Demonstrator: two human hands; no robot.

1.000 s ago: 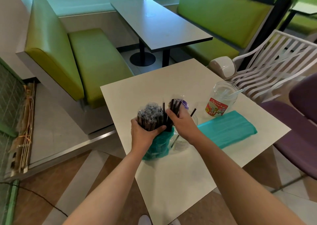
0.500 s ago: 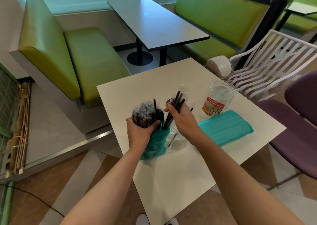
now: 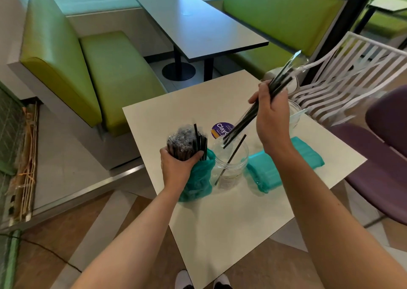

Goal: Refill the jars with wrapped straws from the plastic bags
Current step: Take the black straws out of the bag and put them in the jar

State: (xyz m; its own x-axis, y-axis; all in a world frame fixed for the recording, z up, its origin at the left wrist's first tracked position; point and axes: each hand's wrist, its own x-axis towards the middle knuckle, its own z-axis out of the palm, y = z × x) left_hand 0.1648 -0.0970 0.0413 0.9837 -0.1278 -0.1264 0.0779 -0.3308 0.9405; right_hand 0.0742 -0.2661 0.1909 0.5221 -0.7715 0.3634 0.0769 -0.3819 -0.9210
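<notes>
Right grip on straws, above jar

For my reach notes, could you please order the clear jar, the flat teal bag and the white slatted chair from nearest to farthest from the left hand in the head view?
From the left hand:
1. Clear jar, just to its right, beside the bag it grips.
2. Flat teal bag, lying further right, past the jar.
3. White slatted chair, beyond the table's far right corner.
</notes>
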